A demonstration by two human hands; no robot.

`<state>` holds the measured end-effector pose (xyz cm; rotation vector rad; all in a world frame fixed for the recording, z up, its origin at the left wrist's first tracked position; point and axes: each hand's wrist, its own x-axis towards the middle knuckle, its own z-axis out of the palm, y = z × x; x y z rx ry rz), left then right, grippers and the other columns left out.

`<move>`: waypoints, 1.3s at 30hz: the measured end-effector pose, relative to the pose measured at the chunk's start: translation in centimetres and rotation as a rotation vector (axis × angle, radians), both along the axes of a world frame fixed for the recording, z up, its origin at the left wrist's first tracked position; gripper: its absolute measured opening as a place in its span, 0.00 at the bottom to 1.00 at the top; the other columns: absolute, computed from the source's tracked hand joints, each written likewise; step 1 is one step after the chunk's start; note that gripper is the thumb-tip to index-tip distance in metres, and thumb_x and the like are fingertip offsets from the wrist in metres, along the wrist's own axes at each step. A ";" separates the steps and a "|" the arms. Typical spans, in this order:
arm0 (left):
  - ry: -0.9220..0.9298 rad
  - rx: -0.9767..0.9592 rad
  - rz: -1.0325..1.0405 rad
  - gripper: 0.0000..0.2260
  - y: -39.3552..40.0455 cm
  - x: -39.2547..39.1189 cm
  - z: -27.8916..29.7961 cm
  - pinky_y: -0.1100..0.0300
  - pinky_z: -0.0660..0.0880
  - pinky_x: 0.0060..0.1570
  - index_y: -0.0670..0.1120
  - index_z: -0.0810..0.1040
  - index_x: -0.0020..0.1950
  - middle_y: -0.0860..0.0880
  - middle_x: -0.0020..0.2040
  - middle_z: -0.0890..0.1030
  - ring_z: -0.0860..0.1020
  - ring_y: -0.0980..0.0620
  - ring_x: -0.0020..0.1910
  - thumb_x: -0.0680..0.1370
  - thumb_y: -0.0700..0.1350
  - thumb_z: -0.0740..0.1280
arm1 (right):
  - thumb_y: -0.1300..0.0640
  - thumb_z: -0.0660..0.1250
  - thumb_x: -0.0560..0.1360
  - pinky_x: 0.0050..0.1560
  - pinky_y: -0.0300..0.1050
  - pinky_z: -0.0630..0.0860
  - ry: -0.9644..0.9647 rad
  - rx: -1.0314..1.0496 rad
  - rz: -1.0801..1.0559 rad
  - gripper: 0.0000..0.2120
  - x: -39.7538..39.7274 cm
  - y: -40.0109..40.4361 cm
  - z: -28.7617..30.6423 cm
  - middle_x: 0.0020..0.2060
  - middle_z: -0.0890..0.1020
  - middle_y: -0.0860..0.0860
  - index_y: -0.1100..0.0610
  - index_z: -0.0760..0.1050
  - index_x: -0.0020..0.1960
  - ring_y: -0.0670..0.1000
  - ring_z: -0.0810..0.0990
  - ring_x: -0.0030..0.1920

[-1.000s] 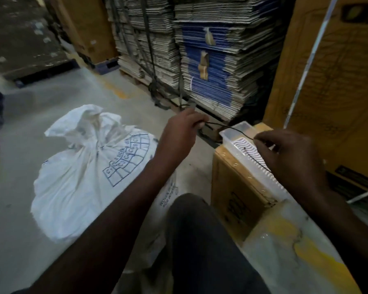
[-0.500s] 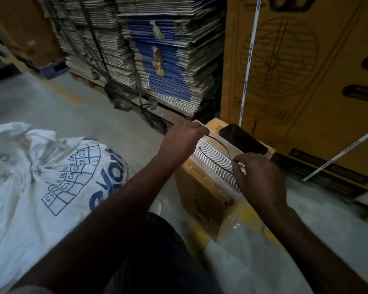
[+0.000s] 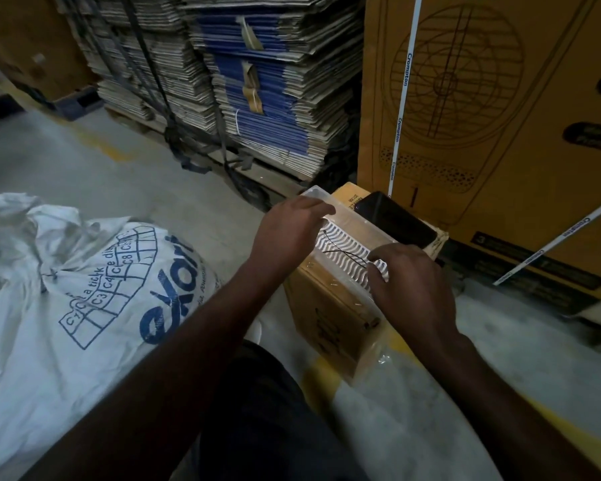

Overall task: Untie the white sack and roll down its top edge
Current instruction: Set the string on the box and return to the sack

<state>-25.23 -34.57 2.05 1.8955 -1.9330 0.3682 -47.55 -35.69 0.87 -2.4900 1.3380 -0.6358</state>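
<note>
This is a warehouse or storage area. Beyond the two hands (image 3: pixel 344 251) working over a small taped carton (image 3: pixel 327 328), strapped stacks of flattened corrugated cartons (image 3: pixel 257 81) stand on a pallet (image 3: pixel 195 147), and to the right of the hands rises a large brown shipping box (image 3: pixel 500 116) printed with a fan outline and bound with white "Crompton" strapping. Left of the hands a printed white woven sack (image 3: pixel 66 307) lies on a bare concrete floor (image 3: pixel 94 175) marked with worn yellow lines.
</note>
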 end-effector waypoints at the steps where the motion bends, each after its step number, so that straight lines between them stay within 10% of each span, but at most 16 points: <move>1: 0.003 -0.009 0.004 0.12 0.4 0.1 0.1 0.50 0.81 0.52 0.49 0.87 0.64 0.49 0.60 0.88 0.84 0.45 0.57 0.81 0.42 0.72 | 0.54 0.69 0.81 0.55 0.47 0.81 -0.011 0.002 0.013 0.11 0.1 0.2 0.3 0.57 0.86 0.51 0.55 0.83 0.62 0.52 0.82 0.58; 39: 0.269 -0.553 0.904 0.11 41.2 22.0 5.0 0.63 0.71 0.67 0.49 0.87 0.59 0.54 0.62 0.86 0.81 0.51 0.65 0.81 0.38 0.71 | 0.65 0.68 0.78 0.59 0.54 0.80 -0.469 0.068 0.780 0.14 36.7 25.0 7.2 0.55 0.86 0.51 0.56 0.82 0.62 0.53 0.85 0.55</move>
